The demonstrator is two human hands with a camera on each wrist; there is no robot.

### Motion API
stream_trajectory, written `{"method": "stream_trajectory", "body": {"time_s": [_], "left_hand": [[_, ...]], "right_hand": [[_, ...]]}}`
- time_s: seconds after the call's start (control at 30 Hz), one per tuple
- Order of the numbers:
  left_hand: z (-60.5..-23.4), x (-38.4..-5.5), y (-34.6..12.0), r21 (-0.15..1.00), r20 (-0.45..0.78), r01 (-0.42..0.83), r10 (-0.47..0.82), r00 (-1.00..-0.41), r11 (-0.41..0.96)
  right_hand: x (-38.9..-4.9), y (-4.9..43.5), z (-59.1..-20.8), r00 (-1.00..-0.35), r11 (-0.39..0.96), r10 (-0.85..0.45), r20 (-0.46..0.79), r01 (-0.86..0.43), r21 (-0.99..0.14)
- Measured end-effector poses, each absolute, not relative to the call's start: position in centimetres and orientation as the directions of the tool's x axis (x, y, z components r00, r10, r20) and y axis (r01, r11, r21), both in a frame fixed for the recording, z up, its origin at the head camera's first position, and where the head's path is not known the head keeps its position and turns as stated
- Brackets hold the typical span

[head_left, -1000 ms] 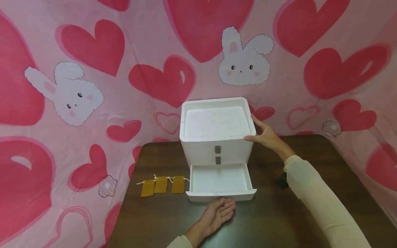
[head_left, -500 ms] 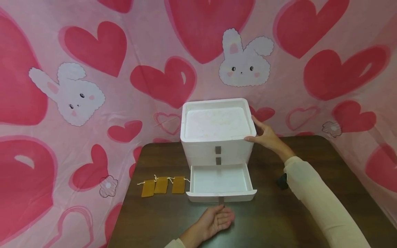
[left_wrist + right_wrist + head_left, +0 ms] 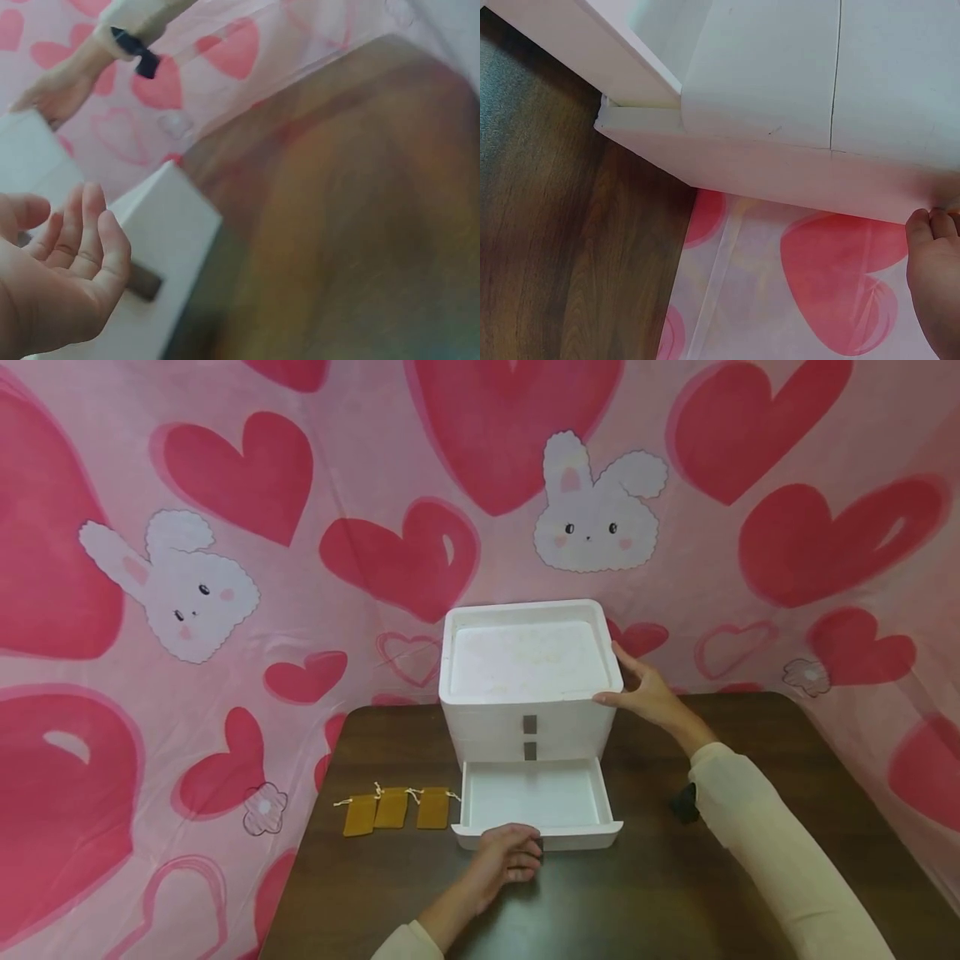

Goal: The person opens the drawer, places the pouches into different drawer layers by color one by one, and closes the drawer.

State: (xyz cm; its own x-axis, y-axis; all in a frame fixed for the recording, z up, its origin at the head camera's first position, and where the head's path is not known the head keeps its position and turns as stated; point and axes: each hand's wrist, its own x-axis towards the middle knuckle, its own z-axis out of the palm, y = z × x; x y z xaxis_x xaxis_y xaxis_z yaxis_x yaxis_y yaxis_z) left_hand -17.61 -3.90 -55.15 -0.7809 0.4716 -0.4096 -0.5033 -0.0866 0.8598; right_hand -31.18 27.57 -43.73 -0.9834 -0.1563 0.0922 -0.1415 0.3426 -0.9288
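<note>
A white drawer cabinet [image 3: 487, 731] stands on the table with its bottom drawer [image 3: 585, 842] pulled out and nothing inside. My left hand [image 3: 501, 864] is at the front of that drawer, fingers loosely curled and holding nothing. In the left wrist view, the left hand [image 3: 67, 277] overlaps the drawer's front panel [image 3: 176, 232], and a brown pull tab [image 3: 144, 283] shows behind the fingers. My right hand [image 3: 648, 696] holds the cabinet's upper right corner, thumb on the front and fingers along the side. In the right wrist view, its fingertips [image 3: 922, 225] meet the cabinet's edge.
Several small mustard drawstring pouches [image 3: 391, 808] lie on the dark wooden table [image 3: 675, 893], left of the drawer. Two more pull tabs [image 3: 530, 724] mark the upper drawers. A pink heart-and-bunny cloth [image 3: 360, 435] hangs close behind the table.
My left hand first drew back below the drawer front, baring its tab, then rose and shifted left against it, turning from palm up. The right hand and the drawer stay in place.
</note>
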Motion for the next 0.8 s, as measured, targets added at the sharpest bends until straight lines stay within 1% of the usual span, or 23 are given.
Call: {"method": "stream_trajectory", "body": {"time_s": [0.1,0.2,0.33,0.43,0.53,0.67,0.77,0.8], "left_hand": [[-54.5,-18.7,-4.7,0.923,-0.329,-0.383,0.425,-0.843,-0.044],[-54.0,-19.6,-5.5,0.973,-0.219,-0.228,0.376,-0.9,0.021],[-53.4,-20.6,-6.6,0.995,-0.078,-0.05,0.335,-0.939,0.091],[-53.0,-21.1,-7.8,0.98,-0.01,0.052,0.307,-0.952,0.191],[-52.5,-21.6,-9.0,0.932,0.06,0.147,0.26,-0.964,0.332],[-51.8,-22.0,-10.8,0.82,0.157,0.243,0.205,-0.966,0.519],[-51.7,-22.3,-12.1,0.692,0.256,0.343,0.229,-0.939,0.636],[-51.8,-22.5,-12.5,0.638,0.301,0.389,0.249,-0.921,0.665]], "right_hand": [[-31.2,27.5,-43.8,-0.983,0.338,-0.156,0.093,-0.142,-0.93],[-31.2,27.6,-43.8,-0.983,0.339,-0.161,0.091,-0.142,-0.93],[-31.1,27.7,-43.7,-0.984,0.349,-0.161,0.083,-0.135,-0.927],[-31.0,27.8,-43.7,-0.985,0.363,-0.158,0.07,-0.124,-0.923],[-31.0,27.8,-43.6,-0.986,0.373,-0.159,0.059,-0.115,-0.921],[-31.1,27.7,-43.5,-0.985,0.369,-0.164,0.057,-0.115,-0.922],[-31.1,27.6,-43.5,-0.985,0.365,-0.163,0.065,-0.121,-0.923],[-31.1,27.6,-43.6,-0.984,0.356,-0.163,0.067,-0.122,-0.927]]}}
